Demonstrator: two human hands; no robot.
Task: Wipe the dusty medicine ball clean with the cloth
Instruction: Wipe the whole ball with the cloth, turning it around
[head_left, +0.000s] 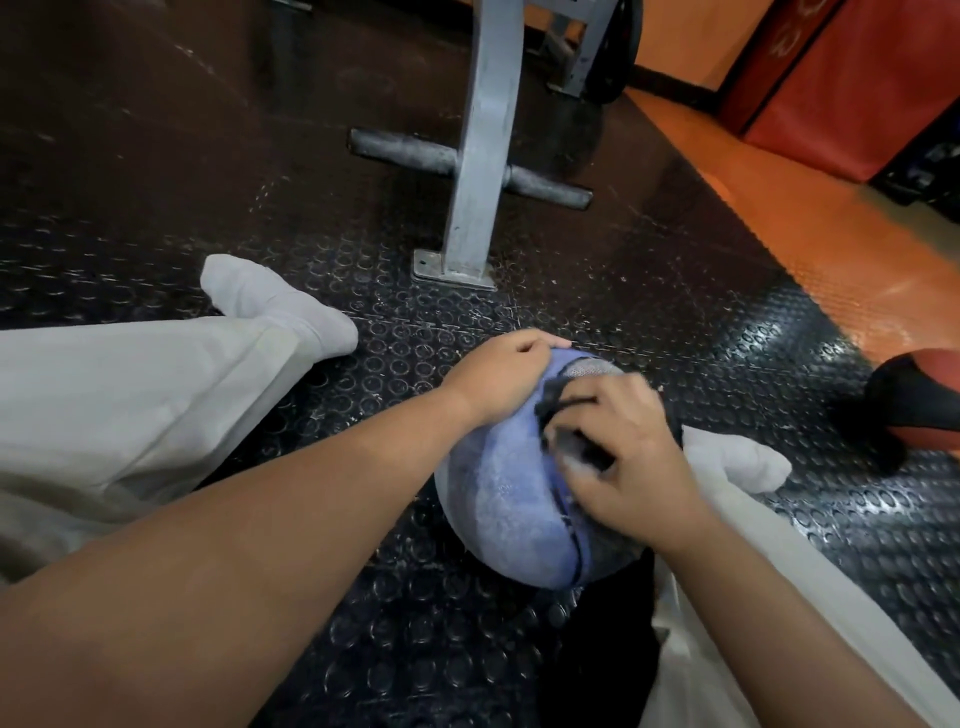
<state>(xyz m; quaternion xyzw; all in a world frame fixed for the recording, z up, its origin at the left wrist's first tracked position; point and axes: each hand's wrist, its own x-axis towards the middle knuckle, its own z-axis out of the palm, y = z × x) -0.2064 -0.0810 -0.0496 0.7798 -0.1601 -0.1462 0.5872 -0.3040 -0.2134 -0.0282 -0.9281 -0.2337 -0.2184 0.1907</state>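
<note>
Left hand cupping the medicine ball steady, right hand pinching the cloth — rub firmly, turning dusty panels up.

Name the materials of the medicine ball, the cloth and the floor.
The medicine ball: likely rubber or synthetic leather, matte blue panels, black seams, one pebbled grey panel.
The cloth: dark grey soft fabric, bunched under the right hand; weave too blurred.
The floor: black rubber, slightly glossy, raised coin studs.

Two hands, two feet, one medicine ball, another ball, one cloth, one frame
</note>
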